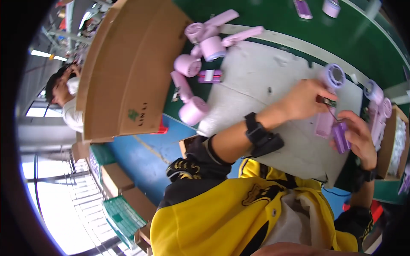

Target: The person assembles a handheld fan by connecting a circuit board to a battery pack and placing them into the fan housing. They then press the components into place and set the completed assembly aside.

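On a white foam sheet (256, 81) lies a pink handheld fan (324, 123), its round lilac-rimmed head pointing away from me. My left hand (303, 100) closes around the fan's neck, beside a small green circuit board (328, 101). A purple battery (341, 137) is gripped between the fingers of my right hand (358, 138), just right of the fan's handle. A thin dark wire seems to run from the board toward the battery. The inside of the handle is partly hidden by my fingers.
More pink fan parts (188, 66) and a purple battery pack (209, 76) lie along the left. Further fan housings (376, 106) sit at the right by an open carton (390, 147). A tall cardboard box (132, 64) stands left. A person (66, 96) is beyond it.
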### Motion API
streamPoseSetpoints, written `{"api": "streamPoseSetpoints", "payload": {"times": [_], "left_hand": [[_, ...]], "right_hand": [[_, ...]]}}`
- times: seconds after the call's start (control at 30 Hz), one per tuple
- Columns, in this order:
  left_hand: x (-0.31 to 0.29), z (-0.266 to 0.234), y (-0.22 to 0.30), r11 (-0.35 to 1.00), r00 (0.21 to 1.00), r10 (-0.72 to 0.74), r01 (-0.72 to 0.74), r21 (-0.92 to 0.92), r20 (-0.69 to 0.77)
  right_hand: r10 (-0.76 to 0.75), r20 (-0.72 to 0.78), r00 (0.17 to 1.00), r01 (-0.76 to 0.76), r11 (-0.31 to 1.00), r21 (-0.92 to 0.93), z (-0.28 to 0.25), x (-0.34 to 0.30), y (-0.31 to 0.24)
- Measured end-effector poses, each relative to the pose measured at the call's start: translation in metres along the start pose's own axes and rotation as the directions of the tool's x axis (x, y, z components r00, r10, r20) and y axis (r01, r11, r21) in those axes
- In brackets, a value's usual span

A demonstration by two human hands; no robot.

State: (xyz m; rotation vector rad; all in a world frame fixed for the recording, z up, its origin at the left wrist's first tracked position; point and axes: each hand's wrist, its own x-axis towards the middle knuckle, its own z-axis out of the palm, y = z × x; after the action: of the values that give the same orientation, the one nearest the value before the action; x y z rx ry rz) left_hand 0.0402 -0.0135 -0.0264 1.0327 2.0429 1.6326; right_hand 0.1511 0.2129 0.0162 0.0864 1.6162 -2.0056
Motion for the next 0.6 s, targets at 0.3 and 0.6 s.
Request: {"api": "streamPoseSetpoints", "payload": {"times": [0.3, 0.6], "left_hand": [[0.003, 0.002, 0.011, 0.993, 0.997, 0.074, -0.070, 0.100, -0.029], [0.005, 0.003, 0.013, 0.983, 0.992, 0.123, -0.116, 0.139, -0.042]], "right_hand": [[0.036, 0.025, 0.999, -0.039, 0.992, 0.122, 0.002, -0.016, -0.014], [-0.171, 0.009, 0.985, 0.164, 0.926, -0.339, -0.003, -0.005, -0.013]]}}
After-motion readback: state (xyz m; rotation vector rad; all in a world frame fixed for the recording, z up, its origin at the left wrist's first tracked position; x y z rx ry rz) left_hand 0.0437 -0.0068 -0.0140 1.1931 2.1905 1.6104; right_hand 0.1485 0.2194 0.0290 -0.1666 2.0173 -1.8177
